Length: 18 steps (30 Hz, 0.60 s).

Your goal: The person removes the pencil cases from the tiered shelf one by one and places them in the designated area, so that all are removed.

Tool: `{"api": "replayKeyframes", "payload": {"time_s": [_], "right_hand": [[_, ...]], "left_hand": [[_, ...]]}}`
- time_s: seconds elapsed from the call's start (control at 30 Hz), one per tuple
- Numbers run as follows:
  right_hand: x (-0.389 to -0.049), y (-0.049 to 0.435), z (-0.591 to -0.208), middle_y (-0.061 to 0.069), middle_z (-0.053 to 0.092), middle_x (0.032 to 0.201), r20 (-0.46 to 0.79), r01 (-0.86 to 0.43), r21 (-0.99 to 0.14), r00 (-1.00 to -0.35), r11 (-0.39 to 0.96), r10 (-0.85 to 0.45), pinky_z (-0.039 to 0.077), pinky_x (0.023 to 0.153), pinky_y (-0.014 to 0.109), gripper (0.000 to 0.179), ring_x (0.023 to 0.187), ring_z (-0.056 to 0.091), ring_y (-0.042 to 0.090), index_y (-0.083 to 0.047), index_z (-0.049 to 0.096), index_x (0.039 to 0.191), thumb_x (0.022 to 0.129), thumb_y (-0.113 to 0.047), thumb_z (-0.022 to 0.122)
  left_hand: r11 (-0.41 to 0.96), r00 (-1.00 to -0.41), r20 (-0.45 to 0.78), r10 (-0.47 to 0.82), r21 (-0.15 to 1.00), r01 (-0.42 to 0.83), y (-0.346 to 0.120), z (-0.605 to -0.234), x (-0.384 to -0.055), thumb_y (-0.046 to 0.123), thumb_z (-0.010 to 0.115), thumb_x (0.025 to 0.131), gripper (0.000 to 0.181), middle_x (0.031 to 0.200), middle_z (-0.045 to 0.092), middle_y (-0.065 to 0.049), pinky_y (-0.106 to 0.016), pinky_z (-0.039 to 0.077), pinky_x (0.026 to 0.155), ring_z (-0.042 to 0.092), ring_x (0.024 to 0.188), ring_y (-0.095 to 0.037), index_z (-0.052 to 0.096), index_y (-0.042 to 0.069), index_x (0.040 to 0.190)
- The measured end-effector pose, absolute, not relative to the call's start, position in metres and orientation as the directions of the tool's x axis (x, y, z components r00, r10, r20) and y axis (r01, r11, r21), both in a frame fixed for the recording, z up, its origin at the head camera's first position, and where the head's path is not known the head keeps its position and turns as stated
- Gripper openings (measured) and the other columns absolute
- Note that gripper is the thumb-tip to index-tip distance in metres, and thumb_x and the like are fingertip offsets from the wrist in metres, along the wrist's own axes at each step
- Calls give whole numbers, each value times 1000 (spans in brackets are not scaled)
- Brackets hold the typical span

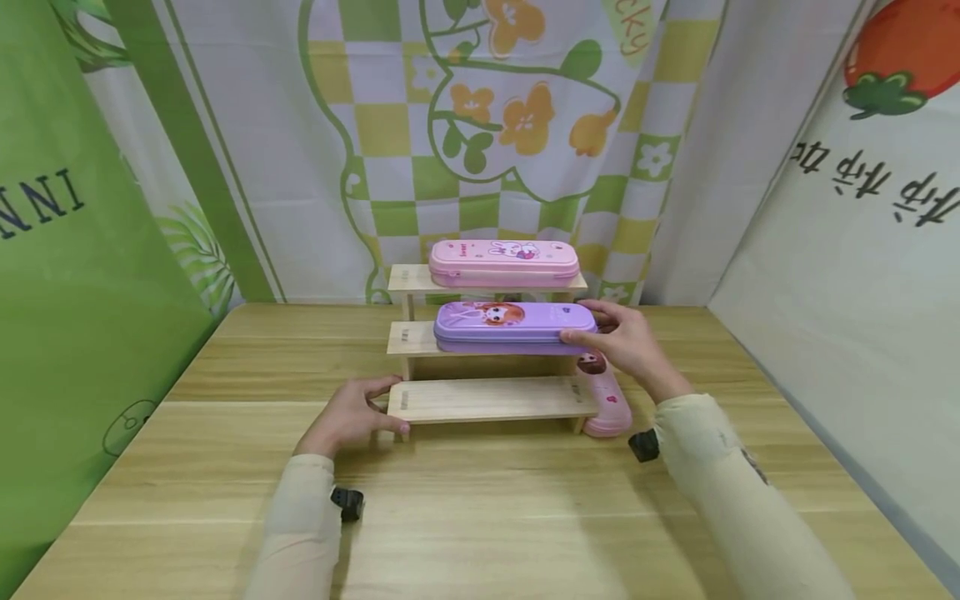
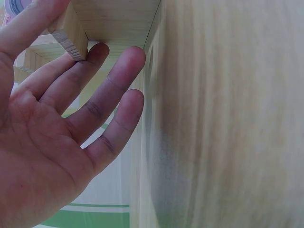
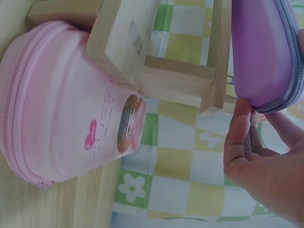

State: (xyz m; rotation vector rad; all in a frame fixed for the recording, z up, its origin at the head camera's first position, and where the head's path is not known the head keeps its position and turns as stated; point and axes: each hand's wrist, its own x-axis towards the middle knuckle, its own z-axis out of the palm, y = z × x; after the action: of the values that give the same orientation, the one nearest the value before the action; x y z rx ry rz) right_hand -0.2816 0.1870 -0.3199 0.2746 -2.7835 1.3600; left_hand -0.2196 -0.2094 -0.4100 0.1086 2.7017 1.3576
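Note:
A three-step wooden stand (image 1: pixel 491 398) stands on the table. My left hand (image 1: pixel 358 414) holds the left end of its lowest step, thumb at the front edge and a finger at the back; its other fingers (image 2: pixel 107 102) extend beneath the step. On the middle step lies a purple pencil case (image 1: pixel 510 325) with a cartoon girl on the lid. My right hand (image 1: pixel 628 337) grips that case by its right end, thumb in front and fingers behind. A light pink pencil case (image 1: pixel 502 260) with a rabbit lies along the top step.
Another pink pencil case (image 1: pixel 609 408) lies on the table against the stand's right side, partly hidden by it. Patterned curtains (image 1: pixel 405 133) hang behind the wood-grain table (image 1: pixel 480 517) and at both sides.

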Motion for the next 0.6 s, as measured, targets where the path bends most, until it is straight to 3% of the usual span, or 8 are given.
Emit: {"api": "replayKeyframes", "payload": {"time_s": [0.37, 0.6], "right_hand": [[-280, 184, -322, 25, 62, 130, 93, -166, -813, -983, 557, -157, 52, 89, 30, 77, 114, 60, 34, -2, 47, 149, 87, -33, 80], [-277, 184, -322, 29, 58, 130, 70, -139, -875, -984, 463, -163, 60, 80, 40, 77, 106, 59, 29, 1, 41, 151, 89, -25, 79]], "left_hand": [[580, -990, -75, 122, 814, 10, -209, -409, -218, 22, 93, 71, 82, 151, 51, -16, -47, 51, 95, 66, 107, -27, 57, 12, 144], [573, -989, -87, 116, 819, -5, -209, -407, -218, 21, 93, 71, 82, 152, 51, -15, -35, 50, 84, 63, 95, -20, 57, 12, 145]]}}
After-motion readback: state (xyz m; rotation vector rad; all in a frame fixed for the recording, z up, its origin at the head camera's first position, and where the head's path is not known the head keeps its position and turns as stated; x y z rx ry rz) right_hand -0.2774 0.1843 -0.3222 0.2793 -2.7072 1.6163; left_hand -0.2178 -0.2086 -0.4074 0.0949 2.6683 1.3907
